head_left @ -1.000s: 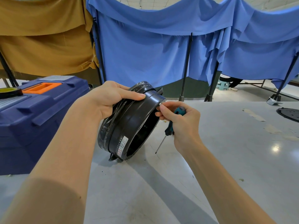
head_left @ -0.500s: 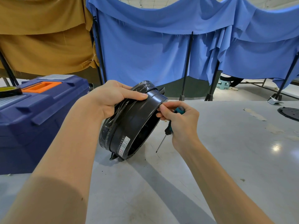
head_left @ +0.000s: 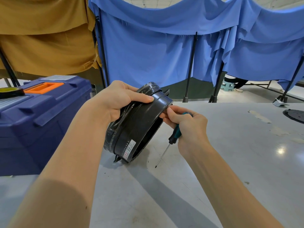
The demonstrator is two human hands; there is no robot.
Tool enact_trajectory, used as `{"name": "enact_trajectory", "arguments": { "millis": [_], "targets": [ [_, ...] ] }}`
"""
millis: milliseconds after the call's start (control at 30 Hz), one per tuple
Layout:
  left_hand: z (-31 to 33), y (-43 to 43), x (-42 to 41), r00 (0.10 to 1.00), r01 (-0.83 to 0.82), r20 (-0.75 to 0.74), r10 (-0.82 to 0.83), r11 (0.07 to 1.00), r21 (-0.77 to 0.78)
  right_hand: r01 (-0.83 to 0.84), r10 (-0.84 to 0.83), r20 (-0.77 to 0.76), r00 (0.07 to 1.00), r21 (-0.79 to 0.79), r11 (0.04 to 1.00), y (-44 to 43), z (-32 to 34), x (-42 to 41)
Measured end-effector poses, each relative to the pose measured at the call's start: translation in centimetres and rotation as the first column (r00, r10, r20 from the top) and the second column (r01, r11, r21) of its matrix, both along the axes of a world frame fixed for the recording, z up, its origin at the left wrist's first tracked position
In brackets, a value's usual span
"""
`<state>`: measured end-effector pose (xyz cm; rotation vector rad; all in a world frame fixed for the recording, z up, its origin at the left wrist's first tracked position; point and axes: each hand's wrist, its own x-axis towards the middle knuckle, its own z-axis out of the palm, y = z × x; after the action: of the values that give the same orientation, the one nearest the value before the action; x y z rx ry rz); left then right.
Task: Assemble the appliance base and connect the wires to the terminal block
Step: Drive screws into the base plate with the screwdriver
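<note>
A round black appliance base (head_left: 139, 127) stands tilted on its edge on the grey table (head_left: 230, 162), its white label low at the front. My left hand (head_left: 118, 99) grips its upper rim, thumb lying along the top. My right hand (head_left: 187, 127) holds a screwdriver (head_left: 171, 139) with a teal and black handle in the palm, shaft pointing down to the table. Its thumb and forefinger pinch something small at the base's right rim; what they pinch is hidden. No wires or terminal block show.
A dark blue toolbox (head_left: 36, 116) with an orange handle stands at the left, a roll of tape (head_left: 9, 92) on its lid. A black round plate (head_left: 294, 114) lies at the far right table edge. Blue and tan cloth screens hang behind the table.
My right hand's fingertips have crept slightly up and closer against the base's rim. The base and my left hand have barely shifted.
</note>
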<state>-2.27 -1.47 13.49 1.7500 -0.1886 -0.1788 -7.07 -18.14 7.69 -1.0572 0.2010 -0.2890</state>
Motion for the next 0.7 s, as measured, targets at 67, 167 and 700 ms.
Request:
{"name": "enact_trajectory", "arguments": {
  "millis": [67, 167, 700],
  "targets": [
    [0.0, -0.2, -0.3, 1.000, 0.008, 0.012, -0.008, 1.000, 0.002, -0.020, 0.021, -0.030, 0.999, 0.030, 0.999, -0.3, 0.1, -0.4],
    [-0.1, -0.5, -0.6, 0.999, 0.009, 0.030, -0.009, 1.000, 0.020, -0.087, 0.096, -0.071, 0.993, 0.120, 0.989, -0.8, 0.3, -0.8],
    [-3.5, -2.7, -2.3, 0.958, -0.114, 0.287, 0.004, 0.923, 0.368, -0.321, 0.410, -0.399, 0.820, 0.274, 0.907, -2.5, -2.2, -1.5]
  ]
}}
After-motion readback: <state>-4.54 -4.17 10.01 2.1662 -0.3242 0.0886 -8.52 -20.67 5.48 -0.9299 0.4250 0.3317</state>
